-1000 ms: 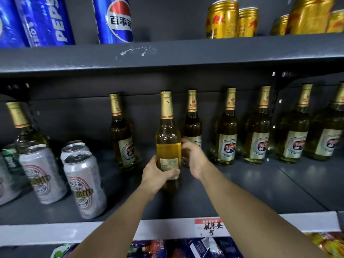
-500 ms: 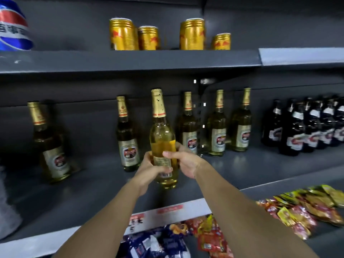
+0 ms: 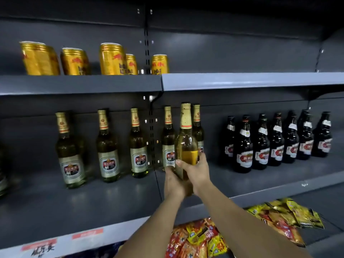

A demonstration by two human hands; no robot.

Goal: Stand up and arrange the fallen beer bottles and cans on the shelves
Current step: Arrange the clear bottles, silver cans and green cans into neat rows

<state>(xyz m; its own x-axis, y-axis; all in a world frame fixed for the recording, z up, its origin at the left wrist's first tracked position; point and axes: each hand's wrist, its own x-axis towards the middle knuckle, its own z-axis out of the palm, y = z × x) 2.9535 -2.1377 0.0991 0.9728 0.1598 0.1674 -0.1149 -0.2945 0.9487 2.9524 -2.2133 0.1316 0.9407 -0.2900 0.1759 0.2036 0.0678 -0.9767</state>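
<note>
Upper shelf: gold energy-drink cans upright in a loose row at left; right section bare. Lowest shelf: snack packets, red-and-yellow heap at centre, yellow packets to its right. Paper price tags with red headers on the middle shelf's front edge; handwriting blurred

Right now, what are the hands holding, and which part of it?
Both hands grip one gold-capped beer bottle by its lower body: the left hand at the base, the right hand around the label.
</note>
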